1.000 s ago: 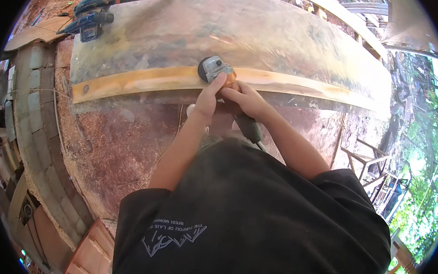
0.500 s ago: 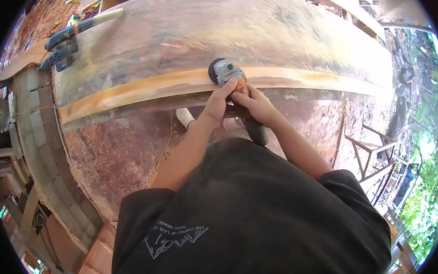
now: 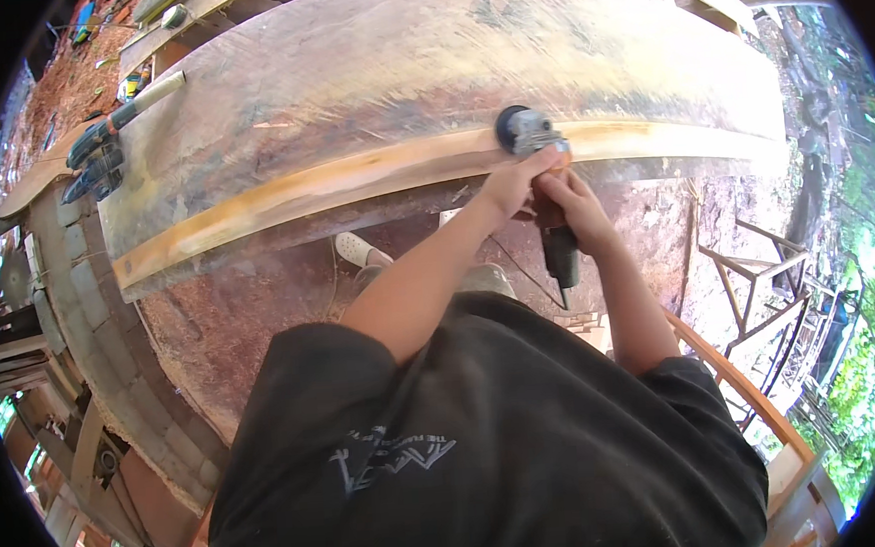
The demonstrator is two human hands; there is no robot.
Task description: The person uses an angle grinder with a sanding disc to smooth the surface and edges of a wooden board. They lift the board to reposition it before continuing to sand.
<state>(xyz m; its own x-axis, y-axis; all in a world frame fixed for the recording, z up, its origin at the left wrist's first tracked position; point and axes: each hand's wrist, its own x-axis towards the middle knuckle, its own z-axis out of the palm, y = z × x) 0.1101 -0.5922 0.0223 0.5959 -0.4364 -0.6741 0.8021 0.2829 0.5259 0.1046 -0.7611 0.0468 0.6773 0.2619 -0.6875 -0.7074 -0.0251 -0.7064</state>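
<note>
Both of my hands grip an angle grinder [image 3: 558, 228] with a grey metal head, an orange part behind it and a dark body. My left hand [image 3: 514, 187] is closed around its front, just behind the head. Wrapped round the body farther back is my right hand [image 3: 582, 204]. The grinder's round black disc [image 3: 512, 129] rests on or just over a long pale wooden plank [image 3: 371, 172]; I cannot tell whether they touch. This plank lies along the near edge of a large, stained worktable [image 3: 346, 89]. A cord trails from the tool's rear end.
A blue-black power tool [image 3: 100, 159] with a pale tube sits at the table's far left corner. Low block wall [image 3: 88, 295] runs along the left. On the right stands a wooden frame [image 3: 753, 274]. Below the table, a pale perforated shoe [image 3: 356, 248] shows on the reddish floor.
My hands have carried the grinder to the right along the plank. Its dark body and cord now show more fully, and my view has shifted and tilted slightly.
</note>
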